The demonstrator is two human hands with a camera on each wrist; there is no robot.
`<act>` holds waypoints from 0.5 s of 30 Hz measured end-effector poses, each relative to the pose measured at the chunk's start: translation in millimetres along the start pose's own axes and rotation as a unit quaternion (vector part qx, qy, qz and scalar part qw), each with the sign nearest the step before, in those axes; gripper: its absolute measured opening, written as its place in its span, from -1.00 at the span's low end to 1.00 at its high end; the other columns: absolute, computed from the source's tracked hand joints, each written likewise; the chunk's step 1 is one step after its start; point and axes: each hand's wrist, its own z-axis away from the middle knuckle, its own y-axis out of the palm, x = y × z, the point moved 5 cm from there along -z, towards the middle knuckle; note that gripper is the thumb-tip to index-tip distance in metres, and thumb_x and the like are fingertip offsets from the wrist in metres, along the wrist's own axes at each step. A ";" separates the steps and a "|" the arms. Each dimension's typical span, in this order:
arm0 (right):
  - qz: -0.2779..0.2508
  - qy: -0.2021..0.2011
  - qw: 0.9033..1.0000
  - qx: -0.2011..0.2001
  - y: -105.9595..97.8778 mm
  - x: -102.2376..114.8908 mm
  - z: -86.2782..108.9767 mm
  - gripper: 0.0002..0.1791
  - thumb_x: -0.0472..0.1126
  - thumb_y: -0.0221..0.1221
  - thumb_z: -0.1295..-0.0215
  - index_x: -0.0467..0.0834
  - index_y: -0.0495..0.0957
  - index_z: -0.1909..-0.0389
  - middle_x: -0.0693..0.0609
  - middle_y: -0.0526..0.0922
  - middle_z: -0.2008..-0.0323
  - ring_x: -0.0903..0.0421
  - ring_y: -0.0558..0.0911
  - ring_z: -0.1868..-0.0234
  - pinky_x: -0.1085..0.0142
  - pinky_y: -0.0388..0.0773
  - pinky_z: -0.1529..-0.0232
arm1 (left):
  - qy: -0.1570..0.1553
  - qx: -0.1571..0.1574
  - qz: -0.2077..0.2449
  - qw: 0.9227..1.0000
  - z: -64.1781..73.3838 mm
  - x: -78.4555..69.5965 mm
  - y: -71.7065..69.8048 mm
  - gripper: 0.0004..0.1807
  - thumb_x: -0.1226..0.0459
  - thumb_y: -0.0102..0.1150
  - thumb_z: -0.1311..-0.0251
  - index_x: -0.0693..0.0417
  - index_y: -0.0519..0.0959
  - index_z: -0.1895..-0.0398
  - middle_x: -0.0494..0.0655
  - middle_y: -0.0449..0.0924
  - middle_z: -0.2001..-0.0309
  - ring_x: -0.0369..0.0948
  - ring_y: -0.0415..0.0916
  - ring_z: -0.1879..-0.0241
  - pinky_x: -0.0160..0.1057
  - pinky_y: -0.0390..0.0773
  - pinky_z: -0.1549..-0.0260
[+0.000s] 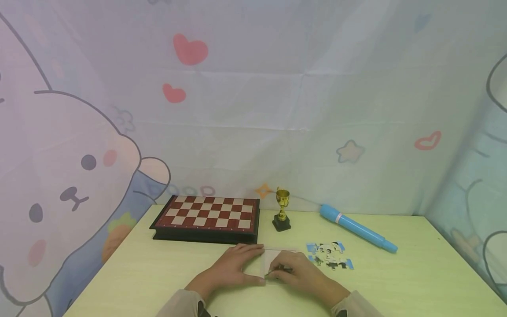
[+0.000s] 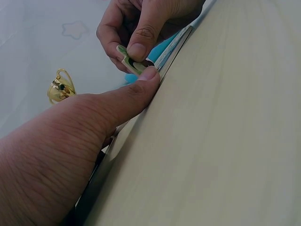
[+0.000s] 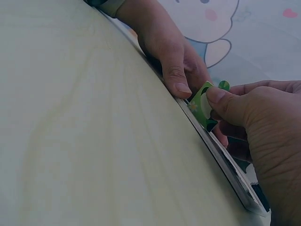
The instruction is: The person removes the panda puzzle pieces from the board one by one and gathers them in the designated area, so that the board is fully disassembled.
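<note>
A shallow square puzzle tray (image 1: 271,255) with a pale bottom lies flat near the front middle of the table. My right hand (image 1: 297,270) pinches a green jigsaw piece (image 3: 201,104) between thumb and fingers, tilted up over the tray's near left corner. My left hand (image 1: 233,266) rests along the tray's left side, its thumb and fingers spread; in the left wrist view the thumb (image 2: 136,89) touches the near corner beside the piece. Part of the tray is hidden beneath the right hand. Several loose jigsaw pieces (image 1: 326,255), blue, white and black, lie just right of the tray.
Behind my left hand is a red-and-white chessboard box (image 1: 210,214). A small gold trophy (image 1: 282,211) on a black base stands behind the tray. At the back right lies a thick blue pen-shaped tube (image 1: 358,229). A printed curtain (image 1: 253,101) hangs behind the table.
</note>
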 end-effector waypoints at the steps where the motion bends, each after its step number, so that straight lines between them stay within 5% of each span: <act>1: 0.001 0.000 1.000 0.000 0.1 -0.5 0.4 -0.81 -0.27 0.36 -0.27 0.04 0.61 0.18 0.23 0.68 0.26 0.36 0.60 0.27 0.45 0.59 0.29 | -0.001 0.000 0.000 1.000 0.1 -0.2 0.0 -0.06 -0.44 0.16 -0.07 -0.24 0.35 -0.48 -0.36 0.24 -0.48 -0.14 0.18 -0.45 0.20 0.14 -0.37; 15: 0.008 0.018 1.000 0.001 -0.1 -2.5 1.1 -0.80 -0.27 0.37 -0.26 0.03 0.61 0.18 0.21 0.67 0.30 0.38 0.56 0.30 0.48 0.55 0.30 | -0.006 0.007 0.006 1.000 0.2 -0.2 0.3 -0.07 -0.43 0.16 -0.09 -0.25 0.34 -0.49 -0.36 0.23 -0.49 -0.11 0.16 -0.46 0.22 0.13 -0.37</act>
